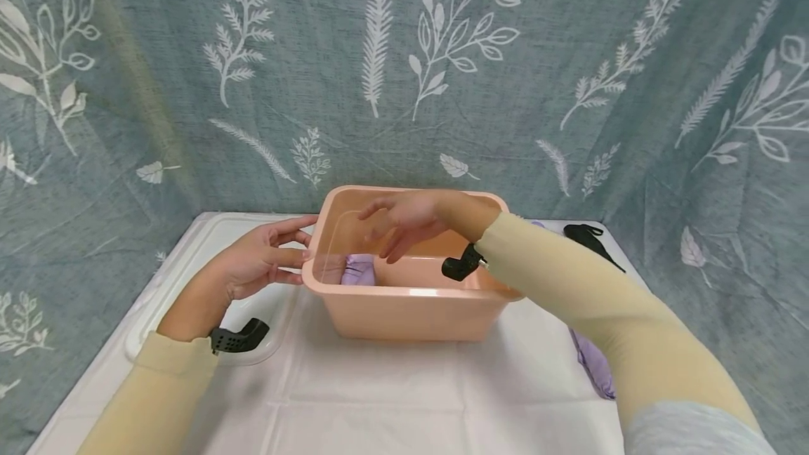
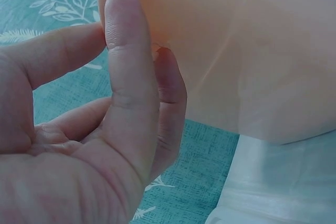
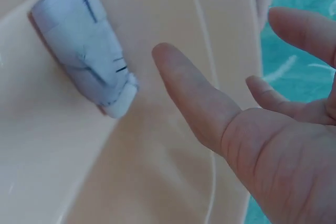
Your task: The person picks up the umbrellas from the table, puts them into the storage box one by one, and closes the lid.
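Observation:
A peach plastic bin [image 1: 413, 318] stands on the white cloth. My left hand [image 1: 268, 258] holds its left rim, the thumb on the edge and the fingers against the outer side. Over the bin's opening hovers my right hand [image 1: 411, 220], fingers spread and loosely bent, with nothing held. Inside the bin, against the left wall, lies a small folded lilac cloth bundle [image 1: 359, 270]. The right wrist view shows this bundle [image 3: 86, 45] with dark seam lines, apart from the right hand [image 3: 262, 114].
A white lid [image 1: 215, 230] lies flat to the left, partly under the left arm. At the right, lilac fabric [image 1: 594, 364] shows beside the right sleeve, and a black item with a loop [image 1: 588, 237] lies farther back. A patterned green curtain [image 1: 379, 76] hangs behind.

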{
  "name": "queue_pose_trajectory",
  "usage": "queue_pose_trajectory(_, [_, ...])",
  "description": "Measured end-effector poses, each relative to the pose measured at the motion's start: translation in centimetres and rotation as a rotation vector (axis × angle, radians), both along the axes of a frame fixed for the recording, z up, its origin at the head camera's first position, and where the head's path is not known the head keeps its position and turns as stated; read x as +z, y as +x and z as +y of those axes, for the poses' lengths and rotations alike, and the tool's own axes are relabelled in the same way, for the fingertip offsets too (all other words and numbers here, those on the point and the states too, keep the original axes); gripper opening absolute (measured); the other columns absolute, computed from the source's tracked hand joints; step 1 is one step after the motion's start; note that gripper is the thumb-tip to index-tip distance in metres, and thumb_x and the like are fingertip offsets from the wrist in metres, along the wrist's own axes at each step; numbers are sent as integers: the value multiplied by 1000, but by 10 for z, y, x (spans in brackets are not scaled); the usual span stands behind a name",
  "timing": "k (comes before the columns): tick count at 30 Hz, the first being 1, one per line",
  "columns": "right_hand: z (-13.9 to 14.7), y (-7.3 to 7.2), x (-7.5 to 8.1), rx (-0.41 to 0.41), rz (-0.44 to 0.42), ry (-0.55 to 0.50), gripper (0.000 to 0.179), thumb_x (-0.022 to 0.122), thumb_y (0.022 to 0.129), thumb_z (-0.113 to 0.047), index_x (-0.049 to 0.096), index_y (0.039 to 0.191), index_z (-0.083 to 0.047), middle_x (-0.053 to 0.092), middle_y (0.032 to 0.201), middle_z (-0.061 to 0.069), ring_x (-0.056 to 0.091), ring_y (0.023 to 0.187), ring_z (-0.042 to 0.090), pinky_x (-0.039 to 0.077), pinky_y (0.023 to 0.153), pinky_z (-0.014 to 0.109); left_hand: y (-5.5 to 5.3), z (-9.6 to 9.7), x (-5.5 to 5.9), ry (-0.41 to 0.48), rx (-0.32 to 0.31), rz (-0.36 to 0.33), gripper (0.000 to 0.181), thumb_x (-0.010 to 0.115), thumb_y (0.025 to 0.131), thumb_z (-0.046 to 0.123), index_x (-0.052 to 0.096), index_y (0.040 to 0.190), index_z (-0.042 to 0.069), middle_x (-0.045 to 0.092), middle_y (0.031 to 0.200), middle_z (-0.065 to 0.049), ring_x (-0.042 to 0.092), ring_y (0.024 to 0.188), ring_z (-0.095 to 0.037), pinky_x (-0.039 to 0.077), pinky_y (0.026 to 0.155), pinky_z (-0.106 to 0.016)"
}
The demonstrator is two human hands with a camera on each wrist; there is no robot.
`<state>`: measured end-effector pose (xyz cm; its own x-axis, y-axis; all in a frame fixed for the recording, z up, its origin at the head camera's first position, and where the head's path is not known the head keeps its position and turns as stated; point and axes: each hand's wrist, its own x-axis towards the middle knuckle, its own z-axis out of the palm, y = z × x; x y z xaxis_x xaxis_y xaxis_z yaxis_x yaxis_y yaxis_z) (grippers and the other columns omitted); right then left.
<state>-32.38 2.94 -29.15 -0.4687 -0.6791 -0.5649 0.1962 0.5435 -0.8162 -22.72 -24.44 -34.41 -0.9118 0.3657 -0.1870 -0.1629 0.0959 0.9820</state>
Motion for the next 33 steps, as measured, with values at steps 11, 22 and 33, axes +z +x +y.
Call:
queue_pose_trajectory(11, [34,30,23,-31,59,-168,56,60,102,-5,39,153,-15,44,145,16,60,109,35,57,102,50,0,0,2,3,-3,17,82,70,95,3,26,164,11,56,121,-5,71,88,-15,65,78,-34])
queue_pose_trajectory(22, [70,53,32,-81,232,-299,50,57,103,-6,42,150,-7,48,143,19,62,121,37,56,104,50,1,-1,-2,7,-5,25,82,70,94,2,27,163,11,55,122,-6,71,88,-13,65,79,-35])
queue_pose_trajectory(33, [111,73,12,-266,376,-436,47,58,102,-3,45,147,-2,51,144,22,62,122,42,58,100,48,0,-1,-3,-1,-11,27,82,70,95,3,27,163,12,55,122,-7,71,86,-14,65,78,-36])
